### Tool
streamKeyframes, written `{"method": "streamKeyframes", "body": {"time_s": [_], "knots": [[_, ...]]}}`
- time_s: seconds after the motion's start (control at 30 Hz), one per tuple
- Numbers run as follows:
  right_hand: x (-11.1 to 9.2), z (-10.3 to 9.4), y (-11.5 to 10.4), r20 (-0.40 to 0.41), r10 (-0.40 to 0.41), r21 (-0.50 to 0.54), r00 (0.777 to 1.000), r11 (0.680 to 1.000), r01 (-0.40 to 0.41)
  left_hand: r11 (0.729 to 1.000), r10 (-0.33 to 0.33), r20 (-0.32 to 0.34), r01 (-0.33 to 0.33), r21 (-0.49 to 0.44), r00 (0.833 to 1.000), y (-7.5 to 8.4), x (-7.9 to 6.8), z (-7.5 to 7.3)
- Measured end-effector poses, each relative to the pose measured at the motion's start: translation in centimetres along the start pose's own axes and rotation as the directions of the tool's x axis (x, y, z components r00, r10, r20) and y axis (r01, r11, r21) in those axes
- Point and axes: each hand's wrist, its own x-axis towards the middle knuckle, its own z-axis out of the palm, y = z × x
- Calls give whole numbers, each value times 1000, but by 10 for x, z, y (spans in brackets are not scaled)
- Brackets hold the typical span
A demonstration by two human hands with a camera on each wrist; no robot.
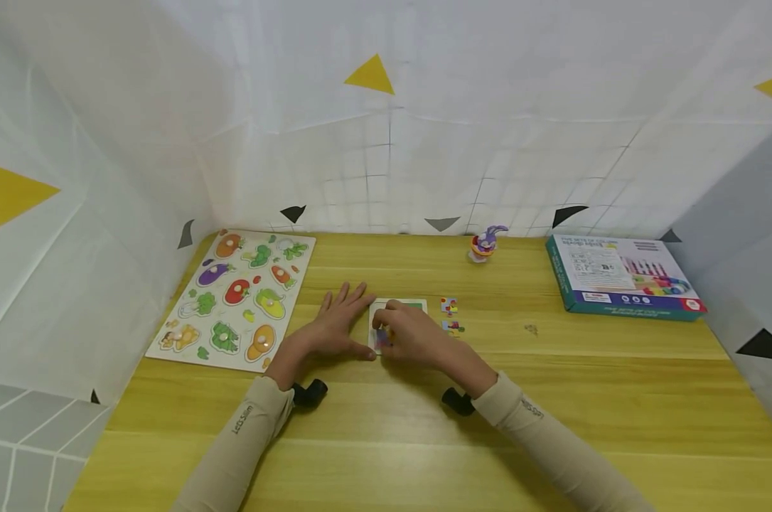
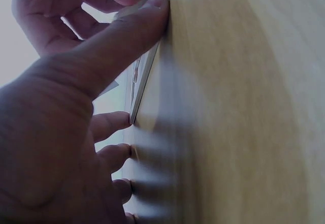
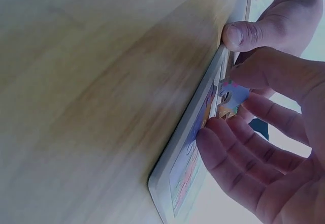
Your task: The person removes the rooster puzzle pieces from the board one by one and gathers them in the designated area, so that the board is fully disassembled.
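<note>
A small framed jigsaw board [image 1: 418,302] lies on the table between both hands, partly covered by them. My left hand [image 1: 333,328] rests beside it with fingers spread, its thumb and index finger at the board's left side. In the left wrist view, the thumb [image 2: 122,41] reaches along the board's edge. My right hand [image 1: 414,336] is over the board, pinching a colourful jigsaw piece [image 3: 233,98] between thumb and fingers. The piece is held tilted, low over the frame. Two loose jigsaw pieces, an upper one [image 1: 448,306] and a lower one [image 1: 452,328], lie right of the board.
A vegetable peg puzzle [image 1: 245,317] lies left of the left hand. Toward the back stands a purple rabbit figure [image 1: 483,244]. At the right is a flat toy box [image 1: 623,277]. A white curtain [image 1: 335,156] hangs behind the wooden table [image 1: 373,455].
</note>
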Motion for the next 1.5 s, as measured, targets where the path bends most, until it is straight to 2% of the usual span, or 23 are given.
{"method": "streamKeyframes", "body": {"time_s": [0.2,0.33,0.63,1.0,1.5], "knots": [[-4,-3,-1,-25,-32,42,999,999,33,1000,-4,6,4,5,1000,-2,0,1],[-9,-7,-3,-43,-46,34,998,998,47,1000,-3,6,3,8,1000,-3,1,2],[-25,-15,-1,-73,-74,-45,995,996,71,1000,0,1,0,23,1000,-4,2,1],[-48,-17,10,-104,-50,-74,993,996,42,999,-10,-5,10,42,1000,-5,2,2],[-80,-30,28,-101,51,-102,994,993,-61,999,-17,6,16,35,1000,-2,3,1]]}}
